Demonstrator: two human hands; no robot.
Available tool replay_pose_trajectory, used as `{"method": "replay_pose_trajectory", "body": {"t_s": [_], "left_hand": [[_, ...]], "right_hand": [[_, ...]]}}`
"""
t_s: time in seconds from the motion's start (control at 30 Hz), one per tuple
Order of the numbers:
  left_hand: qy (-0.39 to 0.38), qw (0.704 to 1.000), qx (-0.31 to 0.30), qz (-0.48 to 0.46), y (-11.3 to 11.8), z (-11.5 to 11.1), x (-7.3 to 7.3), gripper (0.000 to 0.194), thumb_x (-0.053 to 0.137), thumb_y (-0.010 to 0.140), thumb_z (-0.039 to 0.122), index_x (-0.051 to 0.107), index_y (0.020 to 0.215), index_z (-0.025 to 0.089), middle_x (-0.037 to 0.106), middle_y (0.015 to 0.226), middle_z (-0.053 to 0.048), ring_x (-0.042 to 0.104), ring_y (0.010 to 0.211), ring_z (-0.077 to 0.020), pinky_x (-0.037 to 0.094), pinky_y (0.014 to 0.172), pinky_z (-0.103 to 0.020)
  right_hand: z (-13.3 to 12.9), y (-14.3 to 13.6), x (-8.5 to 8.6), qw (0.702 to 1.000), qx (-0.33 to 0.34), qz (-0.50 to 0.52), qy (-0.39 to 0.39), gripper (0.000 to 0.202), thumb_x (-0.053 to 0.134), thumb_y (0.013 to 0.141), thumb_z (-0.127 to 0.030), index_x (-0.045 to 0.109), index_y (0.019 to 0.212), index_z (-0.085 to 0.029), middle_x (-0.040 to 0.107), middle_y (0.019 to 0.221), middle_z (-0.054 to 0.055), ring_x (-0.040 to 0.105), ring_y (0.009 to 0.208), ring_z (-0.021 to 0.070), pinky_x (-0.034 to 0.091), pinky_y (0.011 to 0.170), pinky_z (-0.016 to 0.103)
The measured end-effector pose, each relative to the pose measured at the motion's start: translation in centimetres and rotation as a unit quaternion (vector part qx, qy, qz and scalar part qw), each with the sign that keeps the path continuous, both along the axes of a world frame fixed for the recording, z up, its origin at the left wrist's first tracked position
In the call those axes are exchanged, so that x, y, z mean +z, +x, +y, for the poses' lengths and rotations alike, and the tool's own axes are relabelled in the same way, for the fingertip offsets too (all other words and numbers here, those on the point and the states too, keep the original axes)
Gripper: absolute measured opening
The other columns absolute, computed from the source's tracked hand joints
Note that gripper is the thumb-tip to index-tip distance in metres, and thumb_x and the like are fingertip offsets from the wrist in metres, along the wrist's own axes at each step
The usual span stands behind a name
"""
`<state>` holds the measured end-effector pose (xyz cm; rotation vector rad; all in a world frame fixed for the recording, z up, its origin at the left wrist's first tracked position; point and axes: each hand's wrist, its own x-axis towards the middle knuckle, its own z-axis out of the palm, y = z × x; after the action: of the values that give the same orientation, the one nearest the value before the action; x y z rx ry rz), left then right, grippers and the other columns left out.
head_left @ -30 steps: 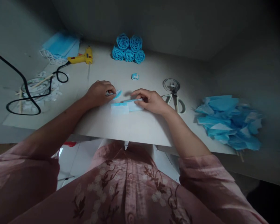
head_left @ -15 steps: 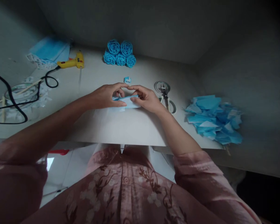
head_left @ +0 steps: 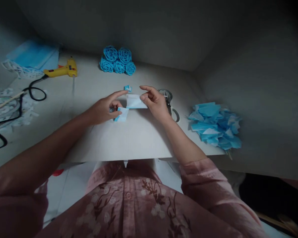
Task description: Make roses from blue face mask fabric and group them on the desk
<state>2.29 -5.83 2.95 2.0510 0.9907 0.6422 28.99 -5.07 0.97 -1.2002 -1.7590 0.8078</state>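
Observation:
A small blue and white piece (head_left: 123,114) of thin material is pinched by my left hand (head_left: 104,109), between thumb and fingers, with the index finger stretched out. My right hand (head_left: 156,101) grips a wider white piece with a blue lower edge (head_left: 135,101) by its right side. The two pieces meet or nearly meet at their near corners. Just beyond them a small folded blue piece (head_left: 127,88) lies on the table, close to my left index fingertip.
Several blue rolled flowers (head_left: 118,60) stand at the back. A yellow glue gun (head_left: 62,70), blue masks (head_left: 31,57) and a black cable (head_left: 21,102) are at the left. Scissors (head_left: 173,114) and a tape roll (head_left: 165,95) lie by my right hand; blue petals (head_left: 215,125) are piled farther right.
My hands have moved apart from each other, and two separate pieces now show between them, one in each hand. The whole view has shifted, with table objects now farther left.

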Motion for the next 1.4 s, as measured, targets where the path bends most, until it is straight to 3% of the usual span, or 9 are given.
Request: {"method": "replay_pose_trajectory", "body": {"t_s": [0.2, 0.53, 0.67, 0.8, 0.97, 1.1, 1.17, 1.23, 1.4], "left_hand": [[-0.016, 0.997, 0.019, -0.068, -0.2, 0.5, -0.2, 0.088, 0.065, 0.083, 0.032, 0.038, 0.166, 0.023, 0.073, 0.093, -0.003, 0.064, 0.075, -0.0171, 0.053, 0.068, -0.028], [-0.032, 0.987, 0.005, -0.158, -0.6, 1.2, -0.3, 0.084, 0.074, 0.079, 0.027, 0.047, 0.159, 0.021, 0.070, 0.088, -0.002, 0.062, 0.071, -0.0145, 0.051, 0.067, -0.025], [-0.091, 0.971, 0.003, -0.219, -1.6, 1.6, 0.4, 0.080, 0.081, 0.077, 0.029, 0.055, 0.153, 0.022, 0.069, 0.084, -0.001, 0.060, 0.063, -0.0134, 0.046, 0.059, -0.024], [-0.160, 0.946, 0.002, -0.281, -2.0, 1.5, 1.3, 0.059, 0.083, 0.079, 0.032, 0.070, 0.136, 0.021, 0.070, 0.084, -0.002, 0.061, 0.064, -0.0127, 0.046, 0.060, -0.023], [-0.154, 0.962, -0.009, -0.225, -1.1, 1.0, 0.9, 0.047, 0.072, 0.090, 0.028, 0.072, 0.135, 0.012, 0.072, 0.077, -0.004, 0.064, 0.068, -0.0150, 0.050, 0.066, -0.026], [-0.152, 0.964, -0.059, -0.208, -0.9, 0.7, 0.6, 0.065, 0.070, 0.096, 0.039, 0.056, 0.155, 0.017, 0.079, 0.097, -0.010, 0.075, 0.076, -0.0201, 0.057, 0.076, -0.033], [-0.142, 0.960, -0.040, -0.238, -0.9, 0.9, 0.5, 0.069, 0.074, 0.093, 0.045, 0.054, 0.155, 0.021, 0.079, 0.110, -0.013, 0.078, 0.089, -0.0243, 0.060, 0.080, -0.034], [-0.111, 0.959, 0.020, -0.261, -1.0, 1.5, 0.4, 0.066, 0.077, 0.090, 0.044, 0.057, 0.149, 0.023, 0.077, 0.114, -0.012, 0.077, 0.093, -0.0243, 0.059, 0.077, -0.031], [-0.043, 0.954, 0.150, -0.255, -1.3, 3.2, -0.9, 0.053, 0.069, 0.088, 0.025, 0.061, 0.140, 0.017, 0.075, 0.093, -0.005, 0.063, 0.066, -0.0120, 0.049, 0.057, -0.021]], "right_hand": [[0.1, 0.0, -0.4, 0.999, -0.031, 0.010, 0.019, 0.065, 0.057, 0.098, -0.072, 0.061, 0.142, -0.025, 0.072, 0.095, 0.006, 0.062, 0.077, 0.0190, 0.053, 0.072, 0.033], [1.0, 0.4, -1.4, 0.990, -0.051, 0.127, 0.034, 0.063, 0.074, 0.089, -0.071, 0.068, 0.132, -0.026, 0.069, 0.086, 0.002, 0.060, 0.072, 0.0156, 0.051, 0.065, 0.030], [1.8, 1.4, -1.3, 0.987, -0.085, 0.139, 0.016, 0.058, 0.070, 0.092, -0.071, 0.069, 0.133, -0.030, 0.066, 0.079, 0.000, 0.058, 0.066, 0.0150, 0.049, 0.060, 0.030], [1.2, 1.5, -0.4, 0.987, -0.048, 0.153, -0.005, 0.061, 0.065, 0.091, -0.078, 0.074, 0.126, -0.029, 0.059, 0.068, -0.003, 0.053, 0.057, 0.0135, 0.045, 0.054, 0.028], [-0.3, 0.6, 0.7, 0.999, 0.027, -0.030, -0.008, 0.060, 0.059, 0.097, -0.075, 0.080, 0.095, -0.019, 0.067, 0.069, 0.002, 0.057, 0.062, 0.0147, 0.044, 0.062, 0.030], [-0.5, 0.3, 0.5, 0.981, 0.018, -0.161, 0.107, 0.049, 0.050, 0.108, -0.057, 0.081, 0.103, -0.018, 0.081, 0.098, 0.010, 0.071, 0.092, 0.0240, 0.052, 0.090, 0.038], [-0.5, 0.1, 0.3, 0.972, 0.014, -0.179, 0.153, 0.042, 0.050, 0.109, -0.048, 0.080, 0.115, -0.019, 0.081, 0.115, 0.012, 0.072, 0.109, 0.0275, 0.052, 0.101, 0.042], [-0.8, -0.4, 0.3, 0.965, 0.027, -0.190, 0.177, 0.036, 0.052, 0.109, -0.041, 0.079, 0.120, -0.019, 0.081, 0.119, 0.013, 0.071, 0.114, 0.0283, 0.052, 0.104, 0.043], [-1.3, -2.8, 0.9, 0.941, 0.129, -0.237, 0.204, 0.032, 0.053, 0.108, -0.031, 0.077, 0.127, -0.020, 0.081, 0.122, 0.011, 0.070, 0.117, 0.0276, 0.052, 0.106, 0.044]]}}
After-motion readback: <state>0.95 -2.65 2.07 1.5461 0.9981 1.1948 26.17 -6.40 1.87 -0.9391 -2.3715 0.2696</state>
